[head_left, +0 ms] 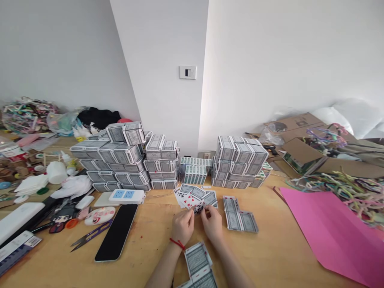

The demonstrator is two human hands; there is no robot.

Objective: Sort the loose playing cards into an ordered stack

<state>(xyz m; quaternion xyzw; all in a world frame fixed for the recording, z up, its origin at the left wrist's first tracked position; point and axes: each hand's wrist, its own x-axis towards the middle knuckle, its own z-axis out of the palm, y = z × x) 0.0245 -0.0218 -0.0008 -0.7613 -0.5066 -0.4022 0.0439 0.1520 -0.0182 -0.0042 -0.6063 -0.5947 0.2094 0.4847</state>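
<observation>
Between my two hands is a playing card (198,208) with black pips, pinched at its two sides. My left hand (183,226), with a red string at the wrist, closes on the card's left edge. On the right edge are the closed fingertips of my right hand (212,222). Loose playing cards (191,197), some face up and some face down, lie fanned just beyond. A folded-card piece (240,216) rests right of my right hand. Another folded-card piece (199,262) lies between my forearms, partly cut off by the frame's lower edge.
Stacked card blocks (120,160) stand at the back left, more card blocks (237,160) at the back right. Green card boxes (195,174) sit between them. Leftward lie a phone (117,232), thread snips (91,236) and a power strip (127,196). Pink paper (339,236) covers the right side.
</observation>
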